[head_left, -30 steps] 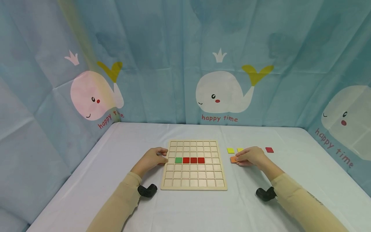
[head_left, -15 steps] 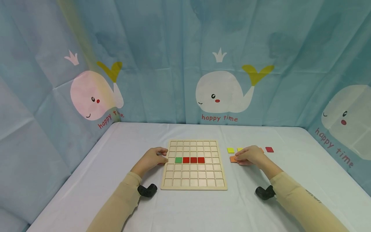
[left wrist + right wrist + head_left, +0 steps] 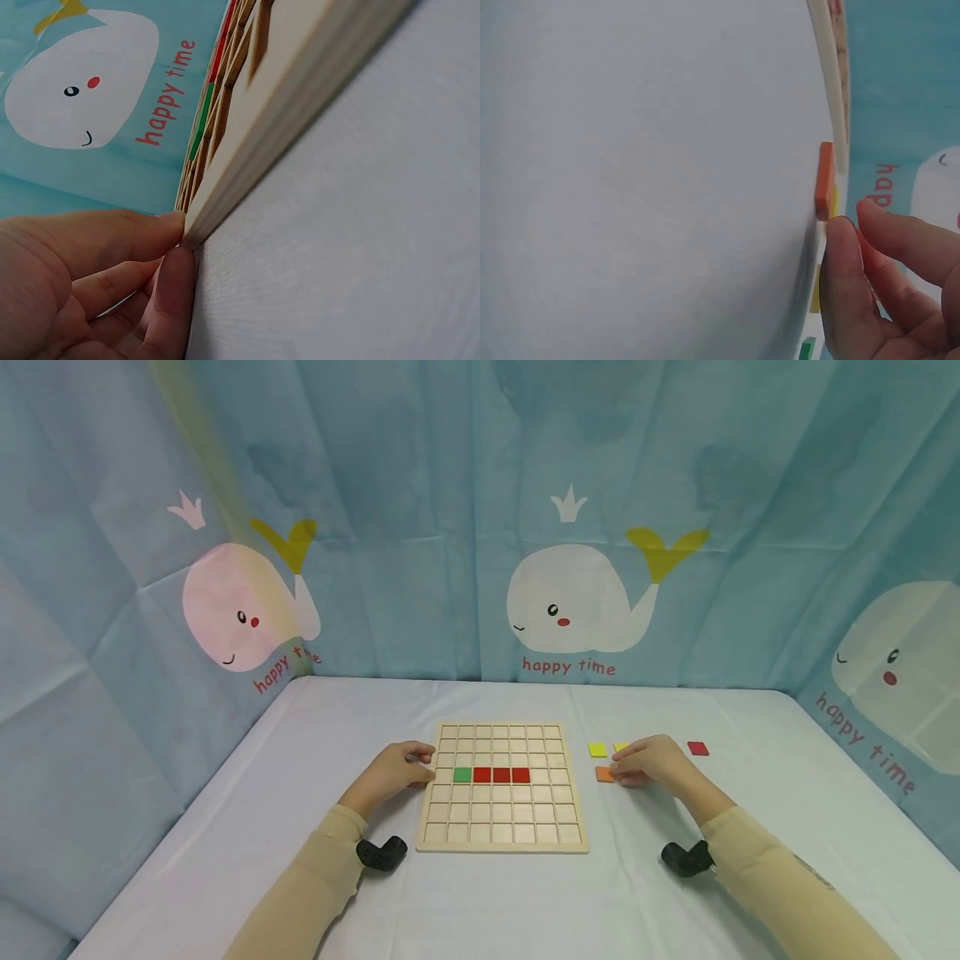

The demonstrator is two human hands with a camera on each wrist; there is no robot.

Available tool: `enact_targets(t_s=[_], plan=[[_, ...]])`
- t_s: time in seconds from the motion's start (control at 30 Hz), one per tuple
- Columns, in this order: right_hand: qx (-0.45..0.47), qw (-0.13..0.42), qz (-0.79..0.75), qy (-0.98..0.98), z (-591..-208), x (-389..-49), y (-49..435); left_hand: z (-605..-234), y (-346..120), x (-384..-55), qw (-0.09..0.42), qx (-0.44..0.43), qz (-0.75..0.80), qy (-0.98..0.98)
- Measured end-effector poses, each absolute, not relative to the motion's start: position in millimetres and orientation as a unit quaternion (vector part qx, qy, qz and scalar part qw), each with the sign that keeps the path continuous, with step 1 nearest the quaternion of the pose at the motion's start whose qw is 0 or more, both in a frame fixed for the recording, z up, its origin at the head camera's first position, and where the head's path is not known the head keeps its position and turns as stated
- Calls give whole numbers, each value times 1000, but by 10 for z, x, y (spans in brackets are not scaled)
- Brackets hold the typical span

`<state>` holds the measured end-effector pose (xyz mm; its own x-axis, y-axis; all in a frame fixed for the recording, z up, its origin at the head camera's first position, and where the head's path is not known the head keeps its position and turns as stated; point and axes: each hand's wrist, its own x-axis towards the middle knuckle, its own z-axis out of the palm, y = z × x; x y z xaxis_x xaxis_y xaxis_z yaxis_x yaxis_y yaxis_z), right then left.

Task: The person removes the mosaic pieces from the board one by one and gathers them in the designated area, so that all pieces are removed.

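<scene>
The wooden grid board (image 3: 502,843) lies flat on the white table. One green tile (image 3: 462,775) and three red tiles (image 3: 501,775) sit side by side in one of its rows. My left hand (image 3: 392,772) pinches the board's left edge between thumb and finger, as the left wrist view (image 3: 97,277) shows. Right of the board, an orange tile (image 3: 604,774) lies on the cloth, just in front of my right hand (image 3: 651,762). In the right wrist view, thumb and forefinger stand slightly apart beside the orange tile (image 3: 825,180), with nothing visible between them.
Two yellow tiles (image 3: 597,750) lie behind the orange one, the second partly covered by my right hand. A red tile (image 3: 698,748) lies farther right. A green tile (image 3: 808,349) shows low in the right wrist view. A whale-print curtain (image 3: 420,610) stands behind the table.
My right fingers have drawn slightly back to the right, and more of the orange tile shows. The left hand and the board look unmoved.
</scene>
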<state>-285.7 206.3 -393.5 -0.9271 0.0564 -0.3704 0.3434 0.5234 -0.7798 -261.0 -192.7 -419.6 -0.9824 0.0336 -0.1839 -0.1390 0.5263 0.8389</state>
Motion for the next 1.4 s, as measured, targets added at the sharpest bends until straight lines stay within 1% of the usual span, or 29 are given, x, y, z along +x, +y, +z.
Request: enact_targets(t_s=[0.4, 1.4], plan=[[135, 161, -433, 877, -3938, -2887, 2039, -4219, -1940, -2624, 90, -30, 485, 870], [131, 162, -432, 878, -3984, -2955, 2016, -4220, -1935, -2613, 89, -28, 487, 868]])
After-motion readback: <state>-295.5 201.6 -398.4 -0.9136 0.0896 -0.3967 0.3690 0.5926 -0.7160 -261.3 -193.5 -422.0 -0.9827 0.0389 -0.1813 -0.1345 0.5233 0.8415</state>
